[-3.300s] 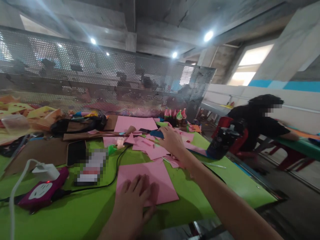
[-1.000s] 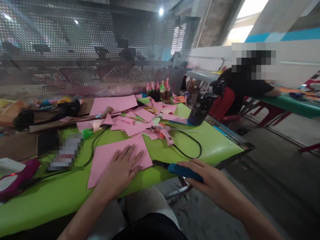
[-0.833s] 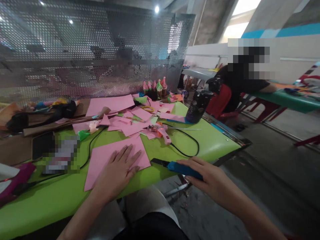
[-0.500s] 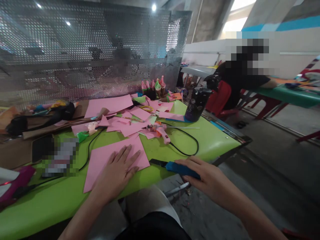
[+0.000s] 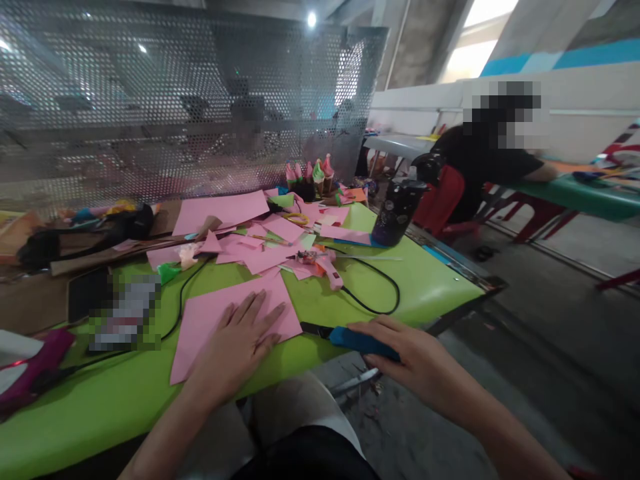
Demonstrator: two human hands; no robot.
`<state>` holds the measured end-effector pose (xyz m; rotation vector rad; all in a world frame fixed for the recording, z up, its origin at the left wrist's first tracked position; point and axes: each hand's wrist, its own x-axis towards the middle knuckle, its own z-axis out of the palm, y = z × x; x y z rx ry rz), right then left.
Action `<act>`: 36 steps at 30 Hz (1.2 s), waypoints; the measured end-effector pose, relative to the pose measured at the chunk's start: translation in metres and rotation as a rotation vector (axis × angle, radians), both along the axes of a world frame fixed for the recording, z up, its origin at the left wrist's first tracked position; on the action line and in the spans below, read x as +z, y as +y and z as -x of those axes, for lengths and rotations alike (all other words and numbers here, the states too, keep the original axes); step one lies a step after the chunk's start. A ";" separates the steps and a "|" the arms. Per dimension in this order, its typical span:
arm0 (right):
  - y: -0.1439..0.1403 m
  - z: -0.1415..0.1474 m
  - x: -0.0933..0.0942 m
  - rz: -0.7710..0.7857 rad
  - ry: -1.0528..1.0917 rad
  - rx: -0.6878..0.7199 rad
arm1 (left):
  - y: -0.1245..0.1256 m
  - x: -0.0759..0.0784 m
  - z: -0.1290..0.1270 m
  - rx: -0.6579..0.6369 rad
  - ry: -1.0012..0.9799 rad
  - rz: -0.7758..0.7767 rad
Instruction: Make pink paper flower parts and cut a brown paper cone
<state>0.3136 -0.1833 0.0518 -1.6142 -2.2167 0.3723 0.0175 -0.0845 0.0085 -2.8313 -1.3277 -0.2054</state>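
Observation:
A pink sheet (image 5: 200, 320), which looks like foam or card, lies flat near the front edge of the green table (image 5: 125, 400). My left hand (image 5: 240, 347) rests on it, palm down with fingers spread. In my right hand (image 5: 395, 347) is a utility knife with a blue handle (image 5: 357, 340), gripped from above at the table's front edge. Its dark blade points left, with the tip at the sheet's right edge; I cannot tell whether it touches. Behind the sheet is a pink hot glue gun (image 5: 329, 270) with a black cord.
Pink scraps (image 5: 235, 250) are heaped behind the glue gun. A dark tumbler (image 5: 397, 213) stands at the right edge. At left lies a purple-and-white glue gun (image 5: 43, 367). A perforated metal screen (image 5: 175, 113) closes off the back. A person (image 5: 480, 160) sits at another table.
The knife has shifted slightly left relative to the sheet, its tip now closer to the edge. My left hand stays on the sheet. The whole view has moved a little.

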 end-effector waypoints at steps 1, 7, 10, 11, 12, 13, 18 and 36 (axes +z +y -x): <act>0.000 0.000 0.000 -0.005 -0.004 0.002 | 0.000 0.000 0.000 -0.001 -0.001 -0.003; 0.002 -0.005 -0.006 -0.009 -0.024 0.027 | 0.001 -0.002 0.001 -0.009 -0.004 -0.020; 0.001 -0.005 -0.009 -0.008 -0.007 0.030 | 0.001 -0.003 0.002 -0.010 -0.011 -0.027; 0.001 -0.004 -0.009 -0.006 -0.001 0.031 | 0.000 -0.002 0.002 -0.010 -0.014 -0.026; 0.001 -0.003 -0.008 -0.003 0.003 0.031 | 0.000 -0.002 0.002 -0.010 -0.016 -0.023; 0.000 -0.003 -0.007 0.006 0.007 0.031 | 0.000 -0.001 0.001 -0.010 -0.018 -0.018; 0.000 -0.001 -0.001 0.046 0.011 0.050 | -0.001 0.001 0.000 -0.008 -0.036 -0.003; 0.003 0.023 -0.005 0.004 -0.036 0.094 | -0.002 0.006 -0.002 0.011 -0.055 0.053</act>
